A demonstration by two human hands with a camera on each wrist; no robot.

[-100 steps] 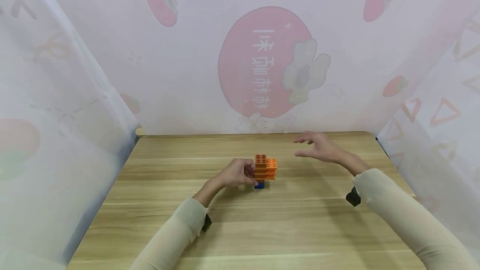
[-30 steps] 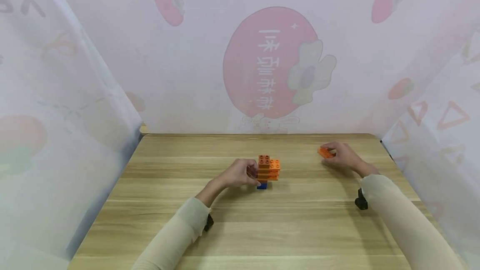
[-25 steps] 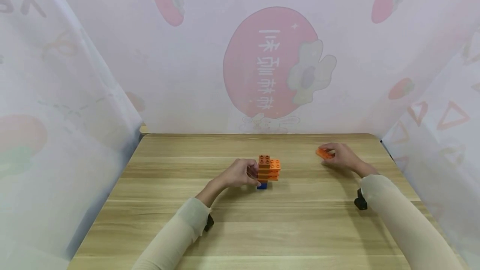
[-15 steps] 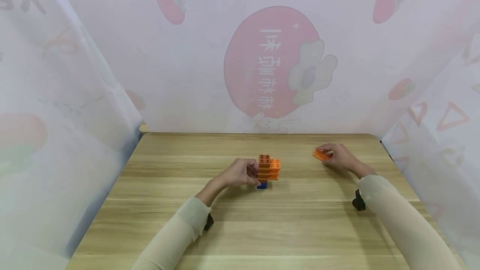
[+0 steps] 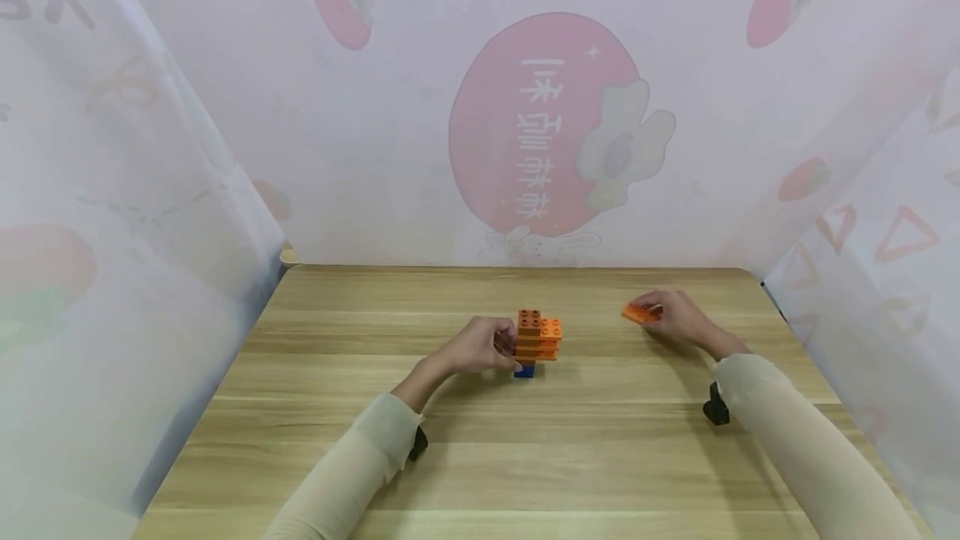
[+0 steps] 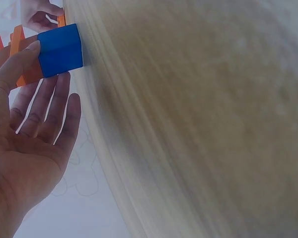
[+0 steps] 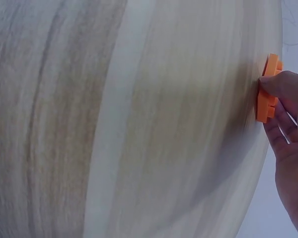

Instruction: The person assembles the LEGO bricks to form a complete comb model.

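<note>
Near the middle of the table stands a stack of toy building bricks (image 5: 529, 330), with a blue brick (image 6: 61, 49) at its base and brown and orange pieces above. Several orange pieces jut out from its right side in the head view. My left hand (image 5: 474, 346) pinches the lower part of the stack between thumb and fingers. To the right and farther back, my right hand (image 5: 678, 315) pinches a flat orange building brick (image 7: 268, 91) by its side, low over the tabletop. Whether that brick touches the table I cannot tell.
The wood-grain table (image 5: 480, 465) ends at a white printed curtain (image 5: 375, 148) along the back, with more curtain on both sides. A black wrist camera (image 5: 716, 405) hangs below the right sleeve, another (image 5: 417, 443) below the left.
My right hand, earlier spread with nothing in it, moved right and took hold of the flat orange brick. Over the last second it shifted slightly left with it. The left hand kept its grip.
</note>
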